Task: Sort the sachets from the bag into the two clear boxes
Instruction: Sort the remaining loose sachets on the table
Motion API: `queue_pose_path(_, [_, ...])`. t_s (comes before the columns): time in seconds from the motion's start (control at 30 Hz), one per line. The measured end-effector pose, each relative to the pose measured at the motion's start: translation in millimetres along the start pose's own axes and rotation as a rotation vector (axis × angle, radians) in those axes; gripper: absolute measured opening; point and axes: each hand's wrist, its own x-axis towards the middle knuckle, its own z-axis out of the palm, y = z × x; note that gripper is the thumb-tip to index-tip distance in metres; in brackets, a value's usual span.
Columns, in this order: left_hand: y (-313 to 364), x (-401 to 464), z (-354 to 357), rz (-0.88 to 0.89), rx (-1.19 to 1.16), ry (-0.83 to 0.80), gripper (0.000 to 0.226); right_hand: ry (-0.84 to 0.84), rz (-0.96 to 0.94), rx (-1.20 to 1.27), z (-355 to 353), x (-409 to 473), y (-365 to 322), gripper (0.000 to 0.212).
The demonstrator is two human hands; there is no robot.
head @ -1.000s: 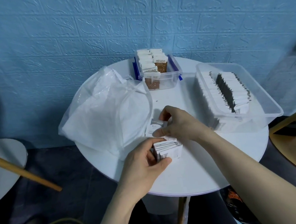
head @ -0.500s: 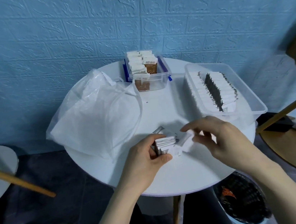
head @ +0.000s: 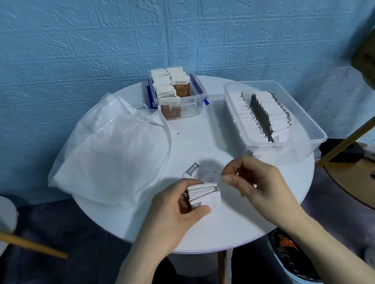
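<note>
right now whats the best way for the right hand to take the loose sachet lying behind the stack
Pinch the loose sachet by its right edge, coming in from the right and above. It lies flat on the table, just beyond the stack held in the left hand, so its near side is blocked. The right hand is close by; a fingertip will probably have to lift an edge first.

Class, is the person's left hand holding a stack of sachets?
Yes, the left hand grips a stack of sachets above the table.
</note>
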Motion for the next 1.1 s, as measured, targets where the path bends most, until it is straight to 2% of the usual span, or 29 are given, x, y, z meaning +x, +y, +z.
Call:
queue_pose_path(0.07, [-5,-5,-12,-0.006,0.01,0.027,0.042,0.016,0.074,-0.158,0,10,6,0.013])
queue_pose_path(0.13, [-7,-11,-19,-0.014,0.007,0.045,0.044,-0.03,0.119,-0.314,5,18,10,0.035])
queue_pose_path(0.2, [-8,-13,-22,-0.02,-0.004,0.042,0.047,-0.061,0.166,-0.371,13,26,9,0.052])
queue_pose_path(0.3, [-8,-15,-24,-0.043,-0.001,0.022,0.053,-0.137,0.264,-0.523,29,38,5,0.066])
queue_pose_path(0.37, [-8,-16,-25,-0.053,-0.002,0.017,0.055,-0.152,0.29,-0.576,36,44,7,0.058])
queue_pose_path(0.43, [-8,-17,-26,-0.051,-0.01,0.029,0.053,-0.145,0.284,-0.524,39,47,7,0.046])
queue_pose_path(0.57, [-8,-16,-22,-0.05,-0.048,0.068,0.047,-0.019,0.148,-0.177,30,38,8,0.023])
queue_pose_path(0.67, [-12,-16,-19,-0.048,-0.063,0.143,0.048,0.105,-0.122,-0.345,11,16,9,0.017])
queue_pose_path(0.73, [-12,-14,-16,-0.055,-0.071,0.186,0.048,0.05,-0.206,-0.444,0,0,12,0.015])
queue_pose_path(0.8, [-12,-12,-14,-0.058,-0.054,0.208,0.047,-0.033,-0.148,-0.413,-8,-9,13,0.015])
queue_pose_path(0.93, [-7,-9,-11,-0.062,-0.043,0.205,0.047,-0.043,0.035,-0.427,-10,0,13,0.03])
queue_pose_path(1.03, [-4,-9,-13,-0.079,-0.029,0.184,0.048,-0.23,0.199,-0.486,-9,12,12,0.053])
queue_pose_path(1.1, [-4,-9,-15,-0.089,-0.019,0.171,0.049,-0.309,0.255,-0.439,-9,16,11,0.05])
